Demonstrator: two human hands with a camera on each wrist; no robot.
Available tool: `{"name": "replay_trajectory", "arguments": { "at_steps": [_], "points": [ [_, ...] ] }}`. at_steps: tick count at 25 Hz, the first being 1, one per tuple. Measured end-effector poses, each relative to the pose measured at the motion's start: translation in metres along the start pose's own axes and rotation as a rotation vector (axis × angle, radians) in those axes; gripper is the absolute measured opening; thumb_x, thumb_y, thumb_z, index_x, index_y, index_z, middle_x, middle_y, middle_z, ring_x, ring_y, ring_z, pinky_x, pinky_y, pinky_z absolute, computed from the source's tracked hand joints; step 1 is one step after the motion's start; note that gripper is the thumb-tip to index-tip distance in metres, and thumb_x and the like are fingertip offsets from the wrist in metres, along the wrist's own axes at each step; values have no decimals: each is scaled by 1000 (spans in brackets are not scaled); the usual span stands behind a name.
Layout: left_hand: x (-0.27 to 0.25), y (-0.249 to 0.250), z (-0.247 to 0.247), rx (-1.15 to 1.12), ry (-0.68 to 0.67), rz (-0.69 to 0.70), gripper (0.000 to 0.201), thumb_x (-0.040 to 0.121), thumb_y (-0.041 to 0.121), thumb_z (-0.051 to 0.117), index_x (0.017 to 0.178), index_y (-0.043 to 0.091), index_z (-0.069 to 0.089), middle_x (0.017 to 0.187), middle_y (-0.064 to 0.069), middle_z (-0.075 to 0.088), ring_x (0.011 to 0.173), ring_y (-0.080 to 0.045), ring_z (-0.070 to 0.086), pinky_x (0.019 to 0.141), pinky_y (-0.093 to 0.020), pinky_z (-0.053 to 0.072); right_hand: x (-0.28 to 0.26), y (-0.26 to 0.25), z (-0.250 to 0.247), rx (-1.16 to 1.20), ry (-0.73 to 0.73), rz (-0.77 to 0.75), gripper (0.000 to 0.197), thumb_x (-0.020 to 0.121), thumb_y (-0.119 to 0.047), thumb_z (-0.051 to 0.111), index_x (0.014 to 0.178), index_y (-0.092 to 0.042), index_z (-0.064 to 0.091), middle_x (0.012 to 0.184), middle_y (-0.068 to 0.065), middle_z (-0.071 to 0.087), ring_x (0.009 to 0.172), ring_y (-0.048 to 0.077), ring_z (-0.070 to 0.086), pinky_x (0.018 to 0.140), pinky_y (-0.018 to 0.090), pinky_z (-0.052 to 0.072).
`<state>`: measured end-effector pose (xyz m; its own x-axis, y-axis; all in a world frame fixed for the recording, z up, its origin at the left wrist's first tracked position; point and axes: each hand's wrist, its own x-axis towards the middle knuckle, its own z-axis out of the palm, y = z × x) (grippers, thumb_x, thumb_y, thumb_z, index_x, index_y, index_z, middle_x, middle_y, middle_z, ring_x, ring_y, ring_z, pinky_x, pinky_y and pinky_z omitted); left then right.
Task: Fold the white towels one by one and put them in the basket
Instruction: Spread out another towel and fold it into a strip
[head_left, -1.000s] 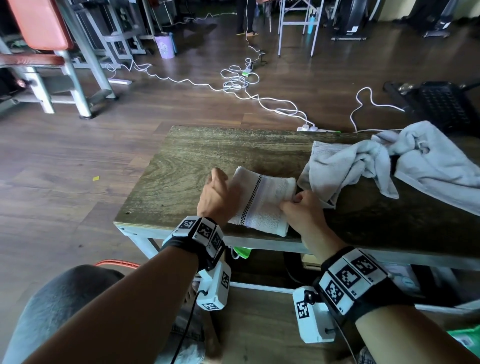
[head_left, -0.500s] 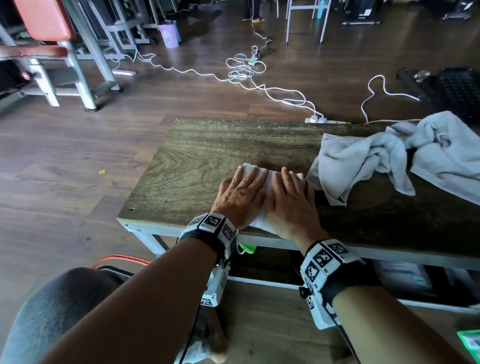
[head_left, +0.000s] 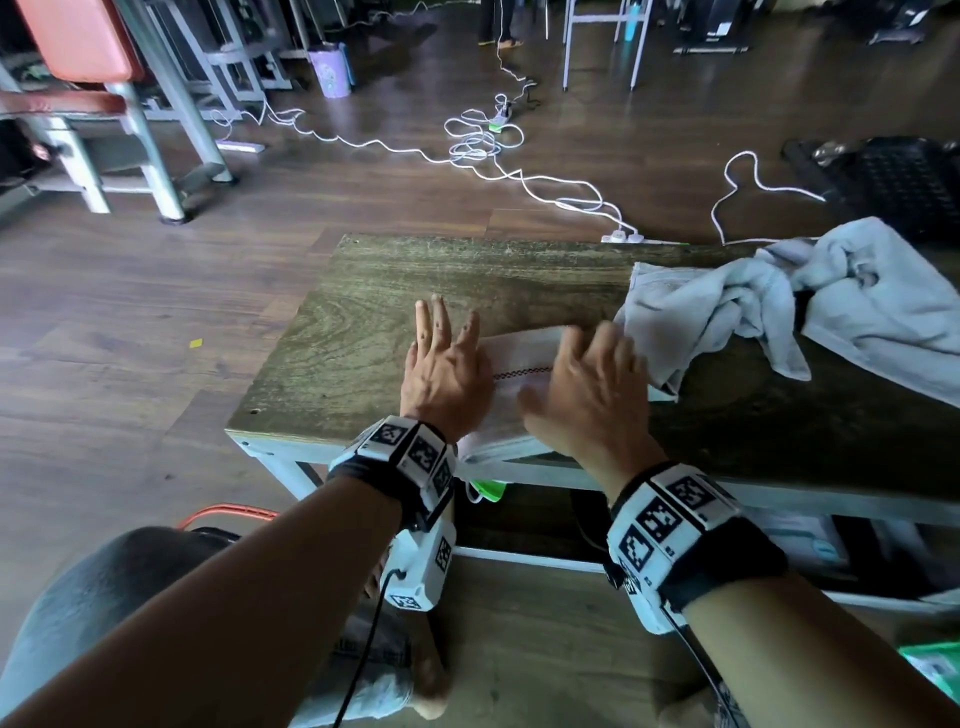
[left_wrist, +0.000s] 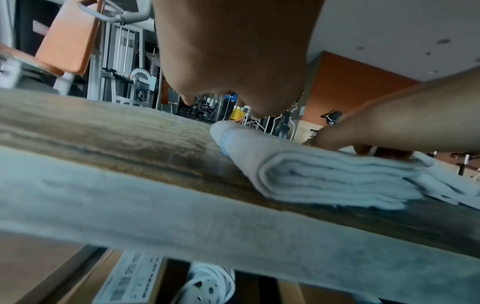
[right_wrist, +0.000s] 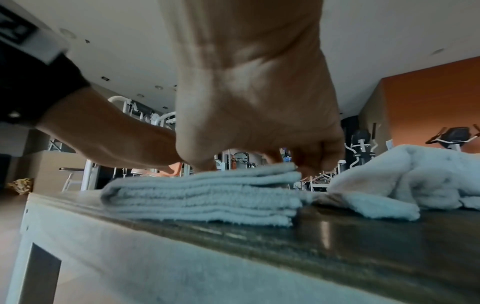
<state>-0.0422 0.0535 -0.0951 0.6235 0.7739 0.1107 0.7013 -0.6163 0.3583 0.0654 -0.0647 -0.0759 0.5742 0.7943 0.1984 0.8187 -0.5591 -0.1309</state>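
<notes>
2 hands flat | folded towel (near edge) | table

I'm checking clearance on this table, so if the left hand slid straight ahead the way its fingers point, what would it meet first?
Probably nothing: the left hand points over the bare brown wooden tabletop toward its far edge; the folded white towel lies to its right.

Bare table lay open left of and beyond the folded towel, giving the hands clear passage there. On the right, a heap of crumpled towels lay just beside the fold, blocking that side.
</notes>
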Motion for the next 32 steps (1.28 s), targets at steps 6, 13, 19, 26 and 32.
{"name": "replay_trajectory", "arguments": {
  "at_steps": [6,13,19,26,32],
  "points": [
    [-25,9,27,-28,-123,-18,57,103,45,22,156,31,8,165,2,-6,151,-25,-13,121,-50,11,4,7,43,137,-193,-263,60,96,-48,20,155,-35,22,167,-4,15,153,22,11,120,51,16],
    [-23,-6,23,-22,-158,-15,53,102,51,19,153,47,4,164,9,-12,151,-27,-13,122,-43,7,6,6,48,186,-274,-122,78,87,-59,4,159,-30,2,168,-7,-9,154,12,-10,125,45,4],
    [-25,-16,20,-65,-200,-89,57,100,59,17,152,48,-3,162,-10,-20,151,-27,-14,123,-42,3,-1,5,47,207,-297,-24,83,94,-63,15,159,-18,-6,167,0,-17,153,13,-17,126,42,3],
    [-28,-16,16,-163,-174,-324,88,94,66,32,156,13,-1,163,-14,-15,151,-24,-14,123,-40,-2,-9,21,40,360,-346,-8,84,100,-59,27,159,-10,-7,166,6,-18,153,15,-14,125,33,-3],
    [-42,-27,17,-211,-75,-279,71,95,63,36,147,16,27,164,-5,9,152,-20,-1,123,-41,1,-22,22,38,386,-344,7,83,101,-57,30,159,-10,-7,167,10,-10,155,20,-7,124,33,-2]
  ]
}}
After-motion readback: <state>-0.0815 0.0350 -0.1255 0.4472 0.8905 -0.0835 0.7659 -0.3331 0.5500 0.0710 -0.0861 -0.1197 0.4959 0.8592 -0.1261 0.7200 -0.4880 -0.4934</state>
